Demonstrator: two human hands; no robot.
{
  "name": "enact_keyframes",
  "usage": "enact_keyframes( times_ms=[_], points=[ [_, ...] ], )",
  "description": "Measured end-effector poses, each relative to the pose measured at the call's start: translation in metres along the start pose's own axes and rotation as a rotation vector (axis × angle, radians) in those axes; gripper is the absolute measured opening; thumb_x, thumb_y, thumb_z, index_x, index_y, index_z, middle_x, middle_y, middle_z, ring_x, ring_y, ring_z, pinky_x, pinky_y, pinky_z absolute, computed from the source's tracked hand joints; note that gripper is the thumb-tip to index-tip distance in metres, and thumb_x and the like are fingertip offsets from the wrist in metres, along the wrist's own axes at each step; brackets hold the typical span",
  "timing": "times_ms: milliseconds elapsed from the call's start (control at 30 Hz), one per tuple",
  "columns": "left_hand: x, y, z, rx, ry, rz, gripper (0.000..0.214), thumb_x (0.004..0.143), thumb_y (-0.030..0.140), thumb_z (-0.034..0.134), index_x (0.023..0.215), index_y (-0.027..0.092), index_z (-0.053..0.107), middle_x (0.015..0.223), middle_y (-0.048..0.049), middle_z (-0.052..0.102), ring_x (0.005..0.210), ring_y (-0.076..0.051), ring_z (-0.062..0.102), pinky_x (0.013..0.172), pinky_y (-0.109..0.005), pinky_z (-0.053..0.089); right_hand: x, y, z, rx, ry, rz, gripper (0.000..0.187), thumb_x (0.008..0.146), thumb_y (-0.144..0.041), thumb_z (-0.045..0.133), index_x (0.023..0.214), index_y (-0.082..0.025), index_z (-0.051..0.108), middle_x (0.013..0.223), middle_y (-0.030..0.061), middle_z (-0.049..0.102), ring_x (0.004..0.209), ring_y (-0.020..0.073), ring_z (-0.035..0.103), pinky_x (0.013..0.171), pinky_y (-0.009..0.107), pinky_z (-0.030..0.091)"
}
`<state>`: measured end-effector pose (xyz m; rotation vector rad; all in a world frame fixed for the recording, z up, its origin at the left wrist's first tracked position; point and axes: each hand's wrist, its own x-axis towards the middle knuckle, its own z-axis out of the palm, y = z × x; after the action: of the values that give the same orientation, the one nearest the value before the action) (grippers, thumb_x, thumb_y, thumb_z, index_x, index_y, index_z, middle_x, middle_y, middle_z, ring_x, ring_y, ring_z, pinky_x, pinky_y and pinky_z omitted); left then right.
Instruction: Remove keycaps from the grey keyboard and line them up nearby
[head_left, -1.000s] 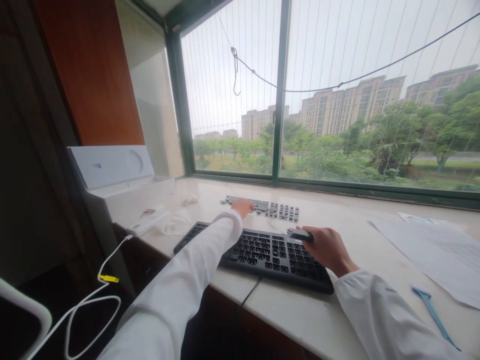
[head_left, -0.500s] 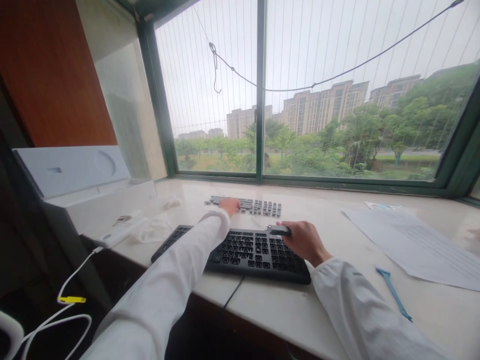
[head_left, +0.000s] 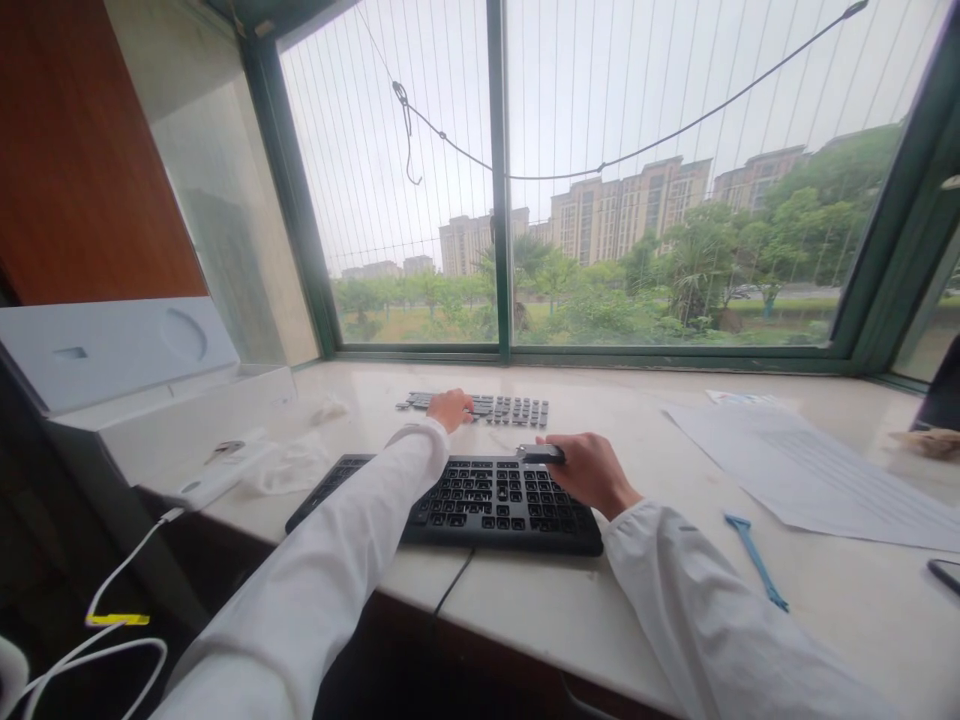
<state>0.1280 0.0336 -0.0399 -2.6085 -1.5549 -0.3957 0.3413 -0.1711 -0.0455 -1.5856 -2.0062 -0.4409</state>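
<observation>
A black keyboard (head_left: 517, 500) lies near the table's front edge, its sockets bare of caps. Behind it, loose grey keycaps (head_left: 521, 410) are laid out in keyboard order. My left hand (head_left: 450, 408) reaches across the keyboard to these caps, fingers bent down and closed together; whatever is between the fingertips is hidden. Over the keyboard's right rear corner, my right hand (head_left: 592, 468) is wrapped round a small black tool with a metal tip (head_left: 541, 454), which points left.
A blue plastic tool (head_left: 757, 565) and printed sheets (head_left: 795, 465) lie to the right. On the left are an open white box (head_left: 187, 410), crumpled clear plastic (head_left: 292, 470) and a white power strip (head_left: 217, 480) with a cable. The window frame (head_left: 585, 357) bounds the table's back.
The whole view has shifted, so things appear a little further left. Both hands stay in nearly the same places relative to the keyboard and keycaps.
</observation>
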Motion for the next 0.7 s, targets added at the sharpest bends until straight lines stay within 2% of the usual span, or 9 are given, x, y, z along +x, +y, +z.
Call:
enact_keyframes(
  times_ms=[200,400,567,700],
  points=[
    [0.001,0.002,-0.003,0.003,-0.003,0.008,0.019,0.078,0.033,0.066,0.096,0.028,0.07,0.111,-0.0019,0.066,0.096,-0.019,0.062,0.086,-0.029,0.046,0.0,0.001,0.001,-0.001,-0.001,-0.004,0.034,0.092,-0.032,0.042,0.073,-0.022,0.069,0.068,0.0042,0.07,0.064,0.0166,0.064,0.059,0.024,0.033],
    [-0.008,0.0,-0.024,-0.004,-0.018,-0.032,0.021,0.077,0.038,0.067,0.095,0.029,0.07,0.104,0.0011,0.07,0.095,-0.018,0.062,0.085,-0.028,0.046,0.0,0.0,-0.001,-0.025,0.013,0.0,0.04,0.093,-0.036,0.038,0.071,-0.021,0.068,0.065,0.0046,0.069,0.058,0.0164,0.062,0.055,0.026,0.03],
    [-0.033,0.003,-0.055,-0.02,-0.021,-0.03,0.016,0.079,0.037,0.064,0.091,0.029,0.071,0.098,0.0018,0.072,0.093,-0.018,0.062,0.087,-0.028,0.044,-0.001,0.001,0.002,-0.036,0.038,-0.01,0.041,0.094,-0.037,0.038,0.073,-0.021,0.069,0.066,0.0051,0.069,0.058,0.0171,0.062,0.055,0.026,0.029],
    [-0.068,0.01,-0.079,-0.035,0.008,-0.026,0.014,0.081,0.035,0.062,0.086,0.029,0.073,0.095,0.002,0.072,0.092,-0.018,0.062,0.087,-0.029,0.044,-0.001,0.003,0.004,-0.036,0.032,-0.014,0.037,0.092,-0.036,0.041,0.075,-0.022,0.07,0.067,0.005,0.07,0.06,0.0182,0.063,0.056,0.026,0.03]
  ],
)
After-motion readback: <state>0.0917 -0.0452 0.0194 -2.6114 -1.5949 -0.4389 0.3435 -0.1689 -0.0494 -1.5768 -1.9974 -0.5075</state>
